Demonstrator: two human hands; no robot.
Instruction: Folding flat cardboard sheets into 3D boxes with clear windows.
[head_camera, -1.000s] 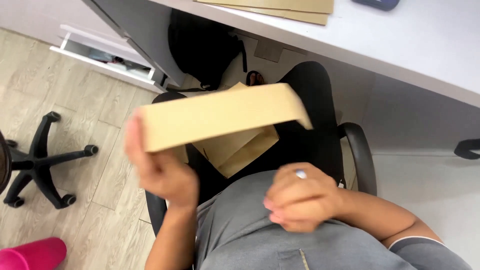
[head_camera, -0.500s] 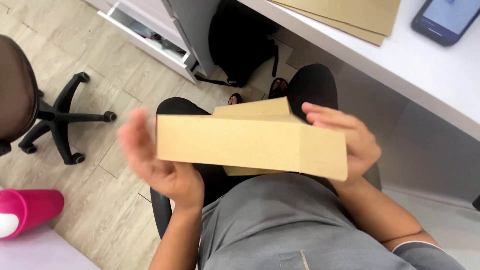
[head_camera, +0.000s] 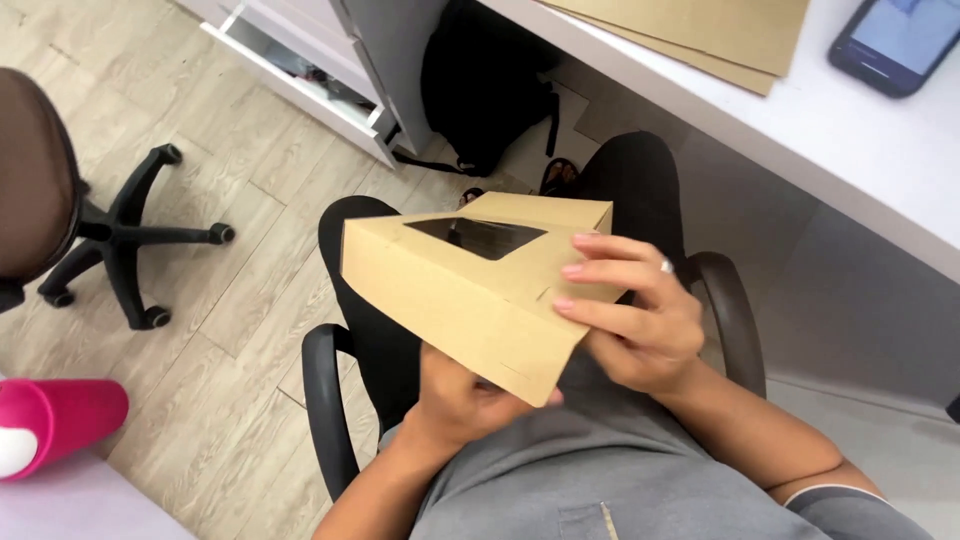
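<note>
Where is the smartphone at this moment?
In the head view, the smartphone lies at the top right on the white desk, just right of the flat cardboard sheets.

The floor (head_camera: 250, 290) is laid in pale wood-look planks, evenly lit. A white desk (head_camera: 870, 170) runs across the upper right, with flat cardboard sheets (head_camera: 700, 30) and a dark phone (head_camera: 895, 40) on it, a black bag (head_camera: 480, 85) beneath it and a white drawer unit (head_camera: 300, 70) with one drawer pulled open beside that. At the left stands a brown office chair (head_camera: 40, 200) on a black star base, and a pink bottle (head_camera: 55, 425) lies on a pale surface at the lower left.
</note>
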